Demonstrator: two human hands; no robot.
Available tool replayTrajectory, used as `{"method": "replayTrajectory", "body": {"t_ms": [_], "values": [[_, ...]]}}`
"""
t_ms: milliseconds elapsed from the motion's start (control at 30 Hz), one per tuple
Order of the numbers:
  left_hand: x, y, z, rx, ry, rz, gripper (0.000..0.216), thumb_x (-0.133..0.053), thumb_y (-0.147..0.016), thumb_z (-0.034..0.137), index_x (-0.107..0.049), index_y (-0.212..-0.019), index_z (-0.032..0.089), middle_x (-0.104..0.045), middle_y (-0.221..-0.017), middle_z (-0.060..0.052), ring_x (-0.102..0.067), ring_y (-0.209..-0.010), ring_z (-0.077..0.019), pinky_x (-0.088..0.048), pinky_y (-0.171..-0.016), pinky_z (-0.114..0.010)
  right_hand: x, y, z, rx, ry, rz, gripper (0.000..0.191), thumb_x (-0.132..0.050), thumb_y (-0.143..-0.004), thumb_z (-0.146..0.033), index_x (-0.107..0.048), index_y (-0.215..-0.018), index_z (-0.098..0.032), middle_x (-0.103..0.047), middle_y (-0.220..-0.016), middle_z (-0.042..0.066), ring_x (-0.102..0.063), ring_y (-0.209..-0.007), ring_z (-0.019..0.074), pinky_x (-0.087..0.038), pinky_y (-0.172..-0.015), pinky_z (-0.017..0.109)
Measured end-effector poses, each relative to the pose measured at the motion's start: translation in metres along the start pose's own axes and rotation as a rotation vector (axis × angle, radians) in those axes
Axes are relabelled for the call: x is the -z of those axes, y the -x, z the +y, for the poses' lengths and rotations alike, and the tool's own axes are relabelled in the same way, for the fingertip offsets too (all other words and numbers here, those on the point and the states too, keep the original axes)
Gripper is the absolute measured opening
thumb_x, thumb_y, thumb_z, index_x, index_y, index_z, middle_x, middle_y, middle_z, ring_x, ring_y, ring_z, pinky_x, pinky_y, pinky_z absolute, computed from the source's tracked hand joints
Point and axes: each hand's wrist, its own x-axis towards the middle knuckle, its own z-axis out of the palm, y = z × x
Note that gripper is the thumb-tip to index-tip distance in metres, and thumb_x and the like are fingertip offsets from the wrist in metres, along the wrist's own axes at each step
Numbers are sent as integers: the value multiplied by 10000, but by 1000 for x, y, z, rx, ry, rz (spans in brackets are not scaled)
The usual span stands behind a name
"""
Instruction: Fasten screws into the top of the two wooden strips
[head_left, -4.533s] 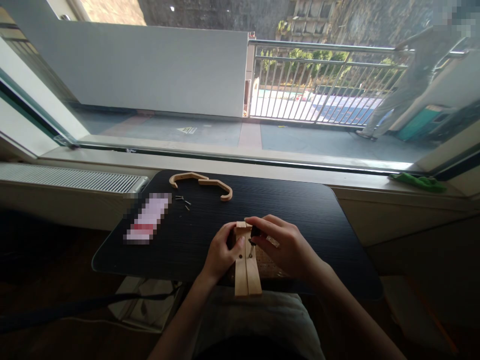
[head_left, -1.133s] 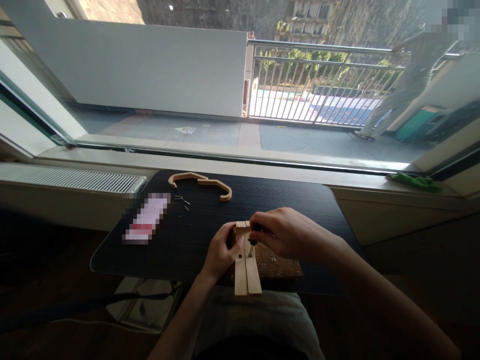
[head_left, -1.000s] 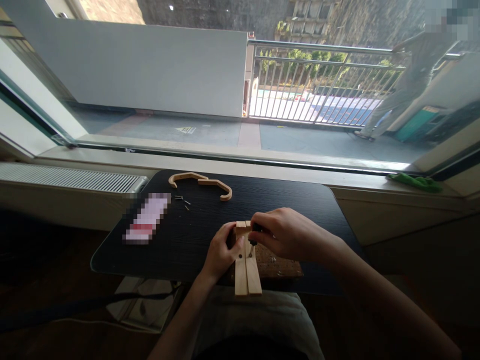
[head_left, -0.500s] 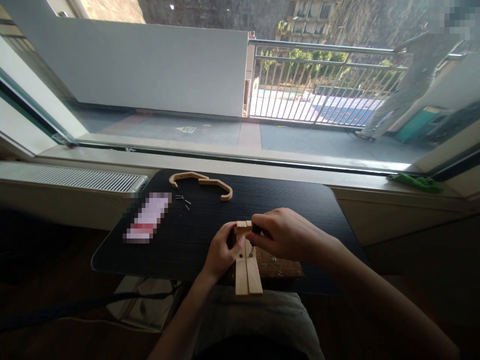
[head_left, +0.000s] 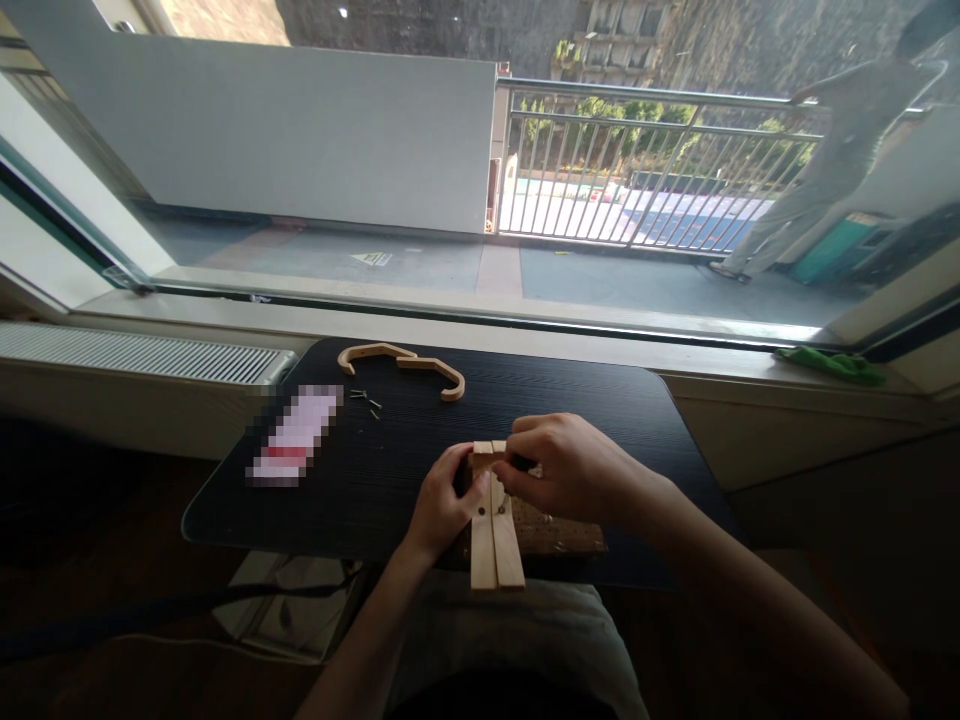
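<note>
Head view: on the near edge of the black table (head_left: 615, 400), two wooden slats (head_left: 495, 545) lie side by side, touching along their length, with their near ends jutting past the edge toward the lap. They rest partly on a perforated wooden board (head_left: 559, 535) at that same edge.

The left hand (head_left: 441, 505) is wrapped around the far end of the slats from the left, fingers curled tight and thumb on top beside a small hole. The right hand (head_left: 570, 468) is bunched over that same far end, its fingertips pinched on a small dark tool (head_left: 519, 465) that points down at the right slat. The tip itself is hidden.

Judged from this, the work in hand is fastening at the slats' far end. A further turn calls for firm downward pressure from the right and a steady clamp from the left, so that the slats stay aligned.

Toward the far left corner lie curved wooden pieces (head_left: 401, 362), a few loose screws (head_left: 366, 400) and a pink and white packet (head_left: 296, 437). A green cloth (head_left: 832, 363) sits on the sill. A person (head_left: 825, 170) stands outside by the railing.
</note>
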Motion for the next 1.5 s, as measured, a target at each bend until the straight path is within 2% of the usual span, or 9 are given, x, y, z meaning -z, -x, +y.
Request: {"method": "replayTrajectory", "body": {"t_ms": [133, 200, 300, 633, 833, 1033, 1133, 1300, 1500], "values": [[1, 0, 0, 7, 3, -13, 298, -598, -790, 212, -614, -1086, 178, -696, -1074, -82, -658, -977, -231, -522, -896, -356, -6, 1, -2, 66, -108, -27, 159, -589, -878, -173, -665, -740, -147, -615, -744, 17, -497, -618, 97, -300, -582, 241], [1, 0, 1, 13, 0, -20, 279, -597, -788, 214, -619, -1064, 180, -694, -1088, -83, -657, -985, -234, -518, -904, -358, -7, 1, -2, 109, -115, -15, 87, -590, -872, -146, -673, -848, -155, -652, -784, 20, -530, -652, 109, -310, -599, 241], [1, -1, 2, 15, -16, -26, 230, -574, -806, 223, -624, -1026, 180, -694, -1082, -83, -654, -992, -233, -513, -916, -362, -7, 0, 0, 110, -58, 2, 85, -570, -894, -153, -646, -927, -168, -674, -815, 17, -533, -649, 113, -291, -589, 247], [-1, 0, 0, -4, -20, -2, 282, -581, -812, 230, -616, -1087, 183, -693, -1054, -75, -656, -989, -221, -522, -914, -346, -3, -2, 0, 56, 105, -51, 255, -506, -973, -252, -618, -757, -175, -628, -683, -3, -442, -563, 96, -194, -553, 285], [0, 0, -1, 2, -19, -2, 290, -585, -810, 226, -610, -1096, 186, -696, -1071, -82, -656, -1004, -232, -519, -927, -371, -3, -4, 1, 10, 152, -80, 312, -513, -980, -294, -634, -718, -176, -615, -628, -7, -427, -534, 88, -182, -555, 291], [0, 0, 0, 6, -5, -10, 274, -588, -800, 219, -619, -1071, 189, -699, -1056, -75, -660, -969, -227, -525, -898, -358, -2, -1, -3, 9, 122, -89, 124, -543, -906, -251, -655, -890, -200, -707, -767, 12, -533, -596, 113, -200, -562, 288], [0, 0, 0, 11, -16, -9, 269, -585, -810, 223, -612, -1075, 187, -695, -1067, -77, -657, -963, -222, -527, -888, -353, 2, 2, -6, 13, 132, -108, 123, -511, -865, -208, -621, -920, -195, -708, -779, 21, -544, -593, 129, -200, -559, 295], [-1, 0, 0, 8, -33, -14, 245, -576, -840, 245, -606, -1075, 184, -689, -1050, -75, -652, -964, -213, -526, -887, -343, 6, 4, -5, 6, 152, -162, 129, -437, -903, -204, -560, -939, -191, -690, -785, 23, -522, -569, 135, -186, -549, 307], [0, 0, 2, 13, -35, -11, 259, -587, -836, 242, -610, -1089, 193, -696, -1066, -72, -657, -986, -217, -523, -907, -354, 6, 5, -5, -34, 189, -157, 133, -408, -958, -249, -526, -957, -188, -621, -675, 0, -484, -514, 139, -167, -530, 316]]}}
